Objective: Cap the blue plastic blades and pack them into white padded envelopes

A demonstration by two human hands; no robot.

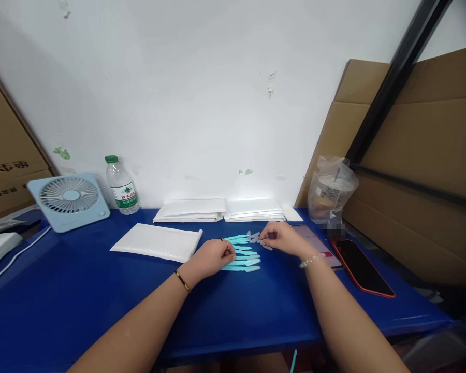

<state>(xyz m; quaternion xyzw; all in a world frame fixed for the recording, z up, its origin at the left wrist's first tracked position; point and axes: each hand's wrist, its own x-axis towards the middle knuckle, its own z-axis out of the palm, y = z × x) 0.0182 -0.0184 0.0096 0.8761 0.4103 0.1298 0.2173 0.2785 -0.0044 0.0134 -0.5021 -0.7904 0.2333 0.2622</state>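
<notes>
Lining up the slim turquoise plastic sticks point(244, 255) was probably best done with light fingertip nudges, one at a time (they looked light enough to skid). They lay side by side on the blue table point(81, 290), between the hands. The left hand point(213, 257) was curled at their left ends. The right hand point(281, 238) was half-closed beside small clear caps point(255, 238). Whether either hand gripped anything could not be told.
</notes>
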